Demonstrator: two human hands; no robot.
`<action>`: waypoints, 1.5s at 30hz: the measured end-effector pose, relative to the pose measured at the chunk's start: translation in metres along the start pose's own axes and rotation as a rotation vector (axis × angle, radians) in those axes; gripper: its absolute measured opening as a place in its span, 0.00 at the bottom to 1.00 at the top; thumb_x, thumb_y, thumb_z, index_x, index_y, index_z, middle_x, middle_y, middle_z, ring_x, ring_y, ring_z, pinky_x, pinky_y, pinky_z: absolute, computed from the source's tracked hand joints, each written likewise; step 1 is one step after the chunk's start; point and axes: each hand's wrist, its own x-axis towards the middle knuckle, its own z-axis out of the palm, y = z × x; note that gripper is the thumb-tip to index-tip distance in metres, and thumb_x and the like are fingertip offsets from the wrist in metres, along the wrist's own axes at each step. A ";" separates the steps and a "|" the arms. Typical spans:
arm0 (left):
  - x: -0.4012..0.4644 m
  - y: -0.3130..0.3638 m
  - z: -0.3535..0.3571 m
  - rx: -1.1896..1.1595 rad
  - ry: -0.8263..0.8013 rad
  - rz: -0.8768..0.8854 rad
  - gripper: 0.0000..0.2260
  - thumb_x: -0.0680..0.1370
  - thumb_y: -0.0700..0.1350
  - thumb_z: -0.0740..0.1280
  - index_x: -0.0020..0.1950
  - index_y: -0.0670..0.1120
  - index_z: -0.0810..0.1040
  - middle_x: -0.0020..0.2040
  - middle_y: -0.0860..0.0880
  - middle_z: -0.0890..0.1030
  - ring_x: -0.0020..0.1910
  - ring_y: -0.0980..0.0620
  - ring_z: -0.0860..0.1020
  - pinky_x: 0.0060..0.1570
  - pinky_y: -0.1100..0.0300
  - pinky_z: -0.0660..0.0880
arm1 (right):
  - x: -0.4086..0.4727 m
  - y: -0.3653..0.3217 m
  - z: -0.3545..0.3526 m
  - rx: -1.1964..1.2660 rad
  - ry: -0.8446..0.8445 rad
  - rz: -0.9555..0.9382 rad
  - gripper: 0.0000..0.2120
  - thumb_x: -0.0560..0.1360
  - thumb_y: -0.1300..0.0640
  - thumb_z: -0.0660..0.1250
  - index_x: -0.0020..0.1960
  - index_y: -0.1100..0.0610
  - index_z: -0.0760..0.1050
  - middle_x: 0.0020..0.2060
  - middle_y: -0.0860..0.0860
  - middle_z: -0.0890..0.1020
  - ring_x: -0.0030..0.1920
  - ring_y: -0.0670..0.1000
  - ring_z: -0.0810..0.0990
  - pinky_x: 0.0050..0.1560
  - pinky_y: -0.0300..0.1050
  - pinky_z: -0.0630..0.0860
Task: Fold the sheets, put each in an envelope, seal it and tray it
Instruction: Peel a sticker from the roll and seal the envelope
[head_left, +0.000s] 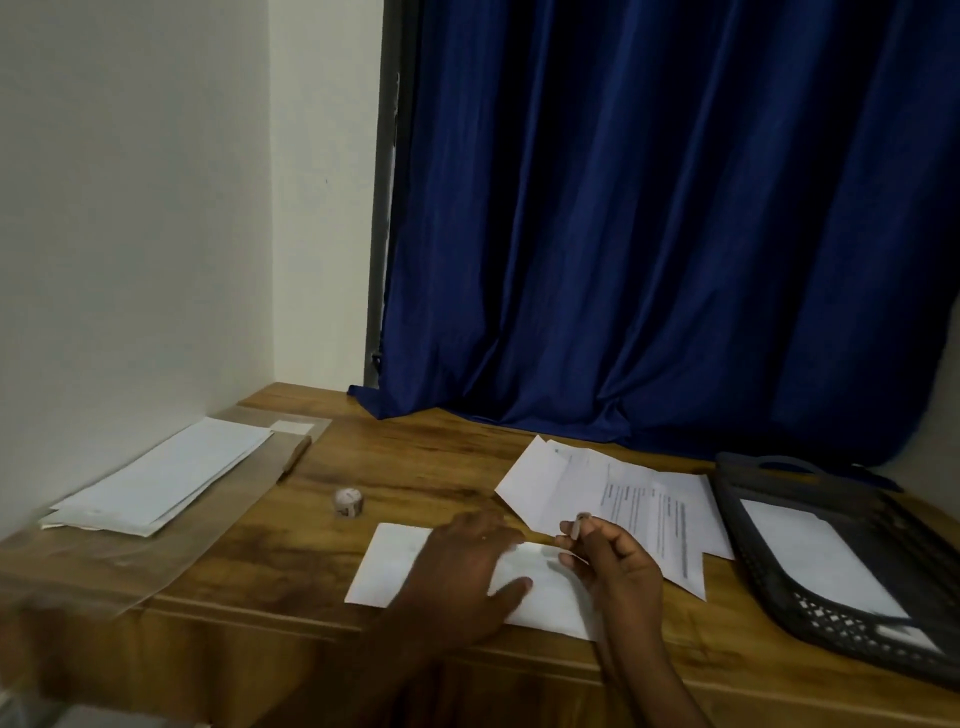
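While our left hand (470, 566) presses flat on the envelope (395, 566) at lower centre of the frame, our right hand (615, 558) pinches a small stick-like thing (577, 525), perhaps glue, just past the envelope's right end. The envelope's long axis runs left to right along the tabletop (426, 467) front edge. The tray (831, 613), one envelope already inside, lies to the right, nearer our right hand; printed sheets (649, 514) lie between, stacked envelopes (161, 478) far left.
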 end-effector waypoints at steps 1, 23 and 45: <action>0.003 0.008 0.007 0.019 -0.048 -0.007 0.27 0.77 0.67 0.57 0.74 0.59 0.68 0.76 0.57 0.66 0.74 0.54 0.63 0.76 0.49 0.60 | 0.004 -0.005 -0.002 0.036 -0.005 0.022 0.12 0.72 0.53 0.71 0.51 0.59 0.84 0.47 0.56 0.88 0.49 0.58 0.86 0.53 0.55 0.82; 0.001 0.017 0.026 0.045 -0.121 -0.042 0.30 0.79 0.68 0.55 0.79 0.59 0.58 0.79 0.57 0.63 0.77 0.54 0.62 0.78 0.51 0.55 | 0.093 -0.024 -0.002 -1.229 -0.739 -0.033 0.06 0.74 0.51 0.75 0.44 0.53 0.86 0.40 0.45 0.86 0.45 0.49 0.84 0.50 0.40 0.79; 0.003 0.014 0.027 0.102 -0.180 0.020 0.25 0.81 0.66 0.53 0.78 0.65 0.61 0.80 0.54 0.62 0.77 0.52 0.59 0.78 0.46 0.52 | 0.092 0.001 -0.005 -1.159 -0.671 -0.019 0.09 0.69 0.43 0.78 0.41 0.48 0.86 0.42 0.43 0.85 0.45 0.47 0.83 0.52 0.44 0.82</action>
